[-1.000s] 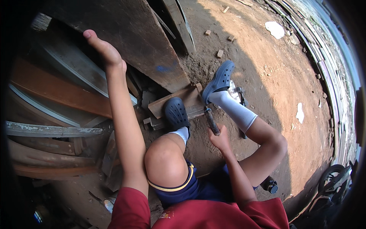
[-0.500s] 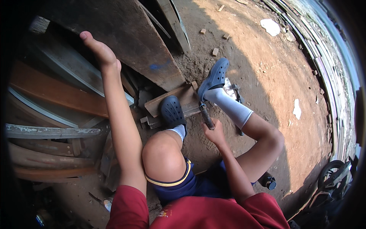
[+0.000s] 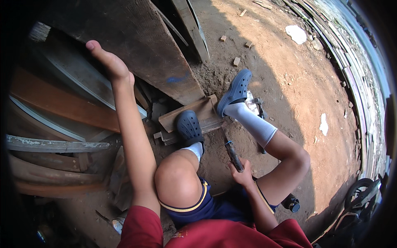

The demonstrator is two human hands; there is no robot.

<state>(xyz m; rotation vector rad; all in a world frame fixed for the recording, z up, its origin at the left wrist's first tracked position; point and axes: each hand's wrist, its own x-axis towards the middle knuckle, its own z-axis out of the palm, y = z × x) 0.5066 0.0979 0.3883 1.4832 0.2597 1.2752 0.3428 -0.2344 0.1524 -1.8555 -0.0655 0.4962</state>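
My right hand (image 3: 243,172) is closed round the dark handle of a handsaw (image 3: 234,156). A blue ring marks the handle's far end, and a thin blade runs from there toward a wooden piece (image 3: 213,125) on the ground. My left clog (image 3: 189,124) presses on this wood, and my right clog (image 3: 235,91) stands at its right end. Another short plank (image 3: 169,120) lies just behind. My left arm reaches far forward, with my left hand (image 3: 112,64) at the edge of a large dark board (image 3: 136,37). Its thumb is stretched out; the other fingers are mostly hidden.
Curved wooden boards (image 3: 62,105) are stacked on the left. Several small wood blocks (image 3: 236,61) lie on the dirt ahead. Beside my right foot is a dark tool (image 3: 259,102), partly hidden by my leg. A black cylindrical thing (image 3: 292,204) lies by my right thigh; a wheel (image 3: 359,192) is at lower right.
My right hand has pulled the handsaw back toward my body, showing more of its blade. My left hand stays at the board's edge. The view has shifted slightly.
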